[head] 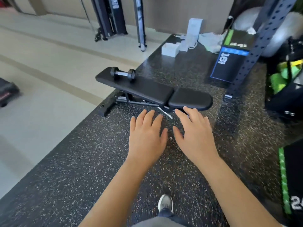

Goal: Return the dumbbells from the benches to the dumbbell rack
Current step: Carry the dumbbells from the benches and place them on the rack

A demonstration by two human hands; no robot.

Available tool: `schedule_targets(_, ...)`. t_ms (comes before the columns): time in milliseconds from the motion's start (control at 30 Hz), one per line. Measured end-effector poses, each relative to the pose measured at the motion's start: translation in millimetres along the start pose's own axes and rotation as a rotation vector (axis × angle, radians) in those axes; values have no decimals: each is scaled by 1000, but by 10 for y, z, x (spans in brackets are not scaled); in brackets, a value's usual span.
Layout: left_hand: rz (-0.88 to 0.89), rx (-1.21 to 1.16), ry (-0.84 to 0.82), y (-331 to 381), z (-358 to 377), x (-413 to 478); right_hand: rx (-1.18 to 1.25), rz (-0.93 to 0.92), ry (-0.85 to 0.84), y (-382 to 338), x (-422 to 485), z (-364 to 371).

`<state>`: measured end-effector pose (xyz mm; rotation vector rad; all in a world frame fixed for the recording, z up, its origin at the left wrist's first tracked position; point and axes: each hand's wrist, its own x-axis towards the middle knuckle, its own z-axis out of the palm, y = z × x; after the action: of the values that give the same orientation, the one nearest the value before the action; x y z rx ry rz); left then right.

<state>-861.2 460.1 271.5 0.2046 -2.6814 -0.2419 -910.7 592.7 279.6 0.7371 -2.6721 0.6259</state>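
A small black dumbbell with a chrome handle lies across the far left end of a black padded bench. The bench stands on dark speckled rubber flooring, a short way ahead of me. My left hand and my right hand are held out side by side, palms down, fingers spread, both empty. They hover near the bench's right, near end, well short of the dumbbell. No dumbbell rack is in view.
A blue perforated rack upright rises at the right beside a black-and-blue box and a black bag with green items. White boxes sit on the floor behind the bench. A cable machine stands at the back. My shoe shows below.
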Motion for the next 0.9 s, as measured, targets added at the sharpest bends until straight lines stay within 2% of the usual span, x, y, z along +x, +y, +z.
schedule_targets(467,-192,10,-36,-872,650,1124,7,-84,-142,39,1365,846)
schedule_targets(633,-258,-29,-32,-1415,946,1675,-31,-97,-183,-83,2094,1310)
schedule_targets(900,-199,-59,14,-2621,1209,3024,-78,-85,-143,-580,3692,2037)
